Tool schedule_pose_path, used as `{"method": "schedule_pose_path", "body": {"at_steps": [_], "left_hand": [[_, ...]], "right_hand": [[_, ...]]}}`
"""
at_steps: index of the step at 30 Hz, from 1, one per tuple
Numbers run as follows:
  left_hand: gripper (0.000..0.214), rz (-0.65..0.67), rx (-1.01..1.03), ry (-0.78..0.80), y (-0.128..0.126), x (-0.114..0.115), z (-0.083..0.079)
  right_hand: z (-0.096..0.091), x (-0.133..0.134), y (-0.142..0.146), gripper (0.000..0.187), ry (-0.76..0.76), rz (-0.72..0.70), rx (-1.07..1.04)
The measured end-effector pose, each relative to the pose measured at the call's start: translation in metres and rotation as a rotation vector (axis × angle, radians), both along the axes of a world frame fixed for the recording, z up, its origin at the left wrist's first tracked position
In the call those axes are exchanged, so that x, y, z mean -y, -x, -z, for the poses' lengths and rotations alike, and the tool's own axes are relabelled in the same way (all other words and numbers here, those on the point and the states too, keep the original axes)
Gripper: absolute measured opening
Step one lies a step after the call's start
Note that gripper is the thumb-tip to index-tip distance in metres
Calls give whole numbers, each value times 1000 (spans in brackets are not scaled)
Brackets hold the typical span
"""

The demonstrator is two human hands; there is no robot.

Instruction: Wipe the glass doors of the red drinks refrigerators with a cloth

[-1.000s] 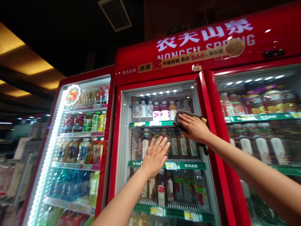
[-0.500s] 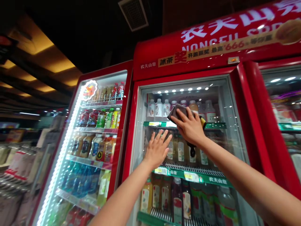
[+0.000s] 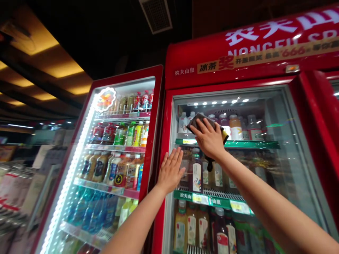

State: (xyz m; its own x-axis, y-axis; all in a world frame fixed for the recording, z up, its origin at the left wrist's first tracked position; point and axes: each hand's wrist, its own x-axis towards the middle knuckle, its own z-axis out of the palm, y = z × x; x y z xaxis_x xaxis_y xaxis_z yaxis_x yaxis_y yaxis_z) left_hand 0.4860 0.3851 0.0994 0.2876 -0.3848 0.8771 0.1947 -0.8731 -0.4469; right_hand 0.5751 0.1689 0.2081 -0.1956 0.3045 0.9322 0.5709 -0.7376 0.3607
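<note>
Flat against the glass door [image 3: 267, 176] of a red drinks fridge, my right hand [image 3: 208, 137] presses a dark grey cloth [image 3: 195, 122]. Its fingers are spread over the cloth, and a yellow-and-black edge sticks out on the right side. A small black loop [image 3: 209, 165] hangs below that hand. My left hand [image 3: 171, 171] is open and holds nothing, fingers extended, at the left edge of the same door; whether its palm touches is hidden. Behind the glass, bottles [image 3: 196, 174] stand upright on shelves with green price strips [image 3: 238, 144].
A second lit fridge [image 3: 156, 116] with rows of bottles stands close on the left. Above the glass door is a red header [image 3: 206, 56] with white lettering. Far left, blurred shelving [image 3: 16, 197] holds pale goods. An air vent [image 3: 156, 16] is in the dark ceiling.
My right hand and the cloth have slid left across the glass. My left hand has moved left to the door's frame. The view has turned left, and a bottle with a white label now shows.
</note>
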Motion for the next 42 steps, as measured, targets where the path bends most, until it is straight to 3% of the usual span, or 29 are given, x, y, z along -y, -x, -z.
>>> {"method": "schedule_pose_path", "body": {"at_steps": [3,5,8,12,14,16,20,22,25,29,31,37,39,42], "left_hand": [[79,-3,-32,-19,13,-19,0],[79,-20,-71,-76,23,-34,0],[80,-55,-131,-173,35,-55,2],[76,-82,-146,-203,42,-79,10],[74,-75,-152,-206,44,-87,15],[72,-58,-154,-197,49,-94,20],[70,-18,-136,-177,70,-108,30],[70,-2,-121,-181,84,-117,34],[70,3,-114,-161,101,-129,36],[73,-41,-129,-137,111,-148,31],[75,-66,-120,-138,112,-159,28],[74,-75,-52,-190,99,-198,10],[71,-69,-40,-219,90,-211,-2],[70,-52,-20,-256,73,-228,-22]], "right_hand": [[33,-3,10,51,255,6,57],[41,3,10,53,285,24,66],[23,-11,10,51,97,54,22],[-13,-73,22,50,-198,16,-39],[-13,-100,32,50,-188,-14,-40],[1,-113,41,49,-57,-25,-18],[33,-104,48,47,193,16,24],[32,-102,48,46,150,50,7],[11,-118,50,46,-55,62,-39],[-8,-152,57,48,-221,41,-71],[0,-160,61,44,-205,30,-59],[52,-165,60,35,-75,7,54],[56,-172,58,36,-126,-4,80],[44,-193,61,37,-188,-66,103]]}}
